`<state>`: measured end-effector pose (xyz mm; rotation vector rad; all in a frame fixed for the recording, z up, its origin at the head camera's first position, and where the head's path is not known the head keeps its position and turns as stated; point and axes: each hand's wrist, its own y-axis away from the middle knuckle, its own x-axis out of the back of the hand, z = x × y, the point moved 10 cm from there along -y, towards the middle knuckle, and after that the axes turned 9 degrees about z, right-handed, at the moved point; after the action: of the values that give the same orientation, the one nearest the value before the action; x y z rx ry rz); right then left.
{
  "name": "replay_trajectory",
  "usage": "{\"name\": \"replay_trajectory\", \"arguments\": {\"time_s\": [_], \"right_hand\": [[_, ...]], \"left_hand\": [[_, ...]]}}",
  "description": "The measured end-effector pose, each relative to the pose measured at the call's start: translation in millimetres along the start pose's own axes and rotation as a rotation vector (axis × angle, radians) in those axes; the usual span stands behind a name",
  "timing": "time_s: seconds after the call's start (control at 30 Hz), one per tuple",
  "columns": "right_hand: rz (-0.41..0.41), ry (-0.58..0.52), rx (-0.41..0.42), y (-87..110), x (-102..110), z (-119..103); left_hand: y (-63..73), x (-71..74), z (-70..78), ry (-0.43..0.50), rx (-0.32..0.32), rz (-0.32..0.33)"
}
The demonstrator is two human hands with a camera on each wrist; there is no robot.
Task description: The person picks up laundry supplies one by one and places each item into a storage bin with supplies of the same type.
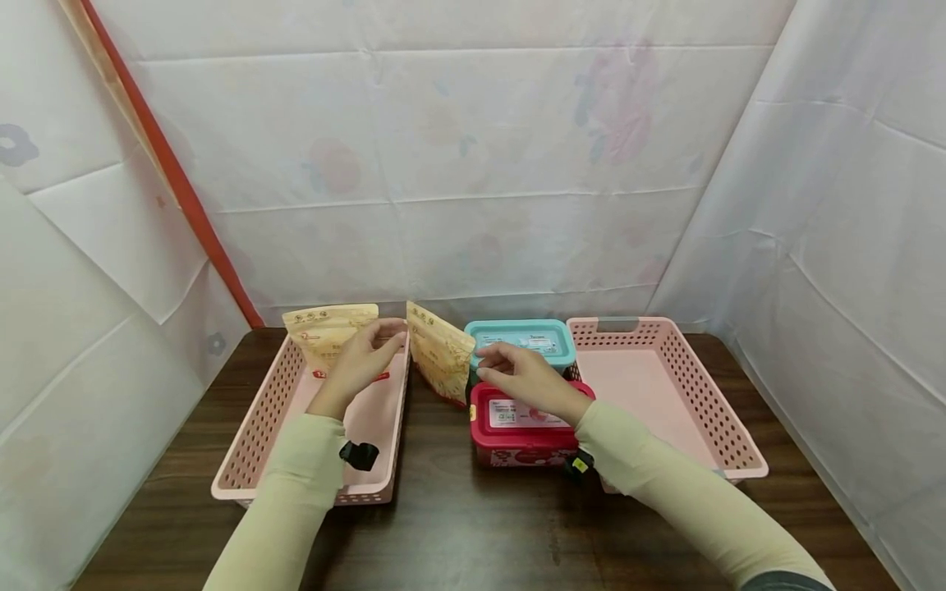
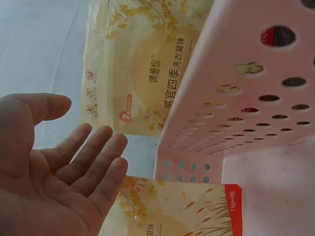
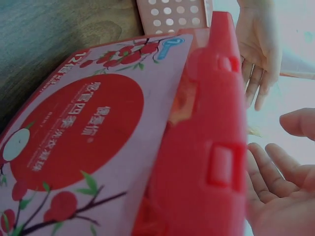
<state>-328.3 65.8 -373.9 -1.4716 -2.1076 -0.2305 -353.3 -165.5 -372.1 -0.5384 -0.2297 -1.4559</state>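
Note:
My left hand [image 1: 360, 363], fingers relaxed and empty, hovers over the left pink basket [image 1: 244, 447]. Behind it in that basket stands a yellow pouch [image 1: 314, 332]. A second yellow pouch [image 1: 438, 355] stands tilted on the table, just right of the basket wall; in the left wrist view this pouch [image 2: 140, 73] shows beyond the fingertips. My right hand [image 1: 528, 379] is held over a red-lidded box [image 1: 526, 447], loosely bent fingers near the second pouch's right edge, nothing in its grasp. In the right wrist view the box's printed side [image 3: 83, 132] fills much of the picture.
A turquoise-lidded box [image 1: 521, 335] stands behind the red one. To the right of both is another pink basket [image 1: 709, 394] with perforated walls. Everything sits on a dark wooden table [image 1: 458, 525], with a pale patterned curtain [image 1: 443, 148] hanging behind and at the sides.

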Motion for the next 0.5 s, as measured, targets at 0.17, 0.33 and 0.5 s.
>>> {"name": "replay_trajectory", "arguments": {"time_s": [0.17, 0.33, 0.5], "right_hand": [[0.002, 0.013, -0.007, -3.2, 0.6, 2.5], [0.001, 0.021, -0.016, -6.1, 0.1, 5.8], [0.009, 0.044, -0.018, -10.1, -0.2, 6.0]], "left_hand": [[-1.7, -5.8, -3.4, -0.018, 0.020, -0.013], [-3.3, -9.4, -3.1, -0.034, 0.028, -0.025], [-7.1, -15.4, -1.9, -0.016, 0.042, -0.047]]}}
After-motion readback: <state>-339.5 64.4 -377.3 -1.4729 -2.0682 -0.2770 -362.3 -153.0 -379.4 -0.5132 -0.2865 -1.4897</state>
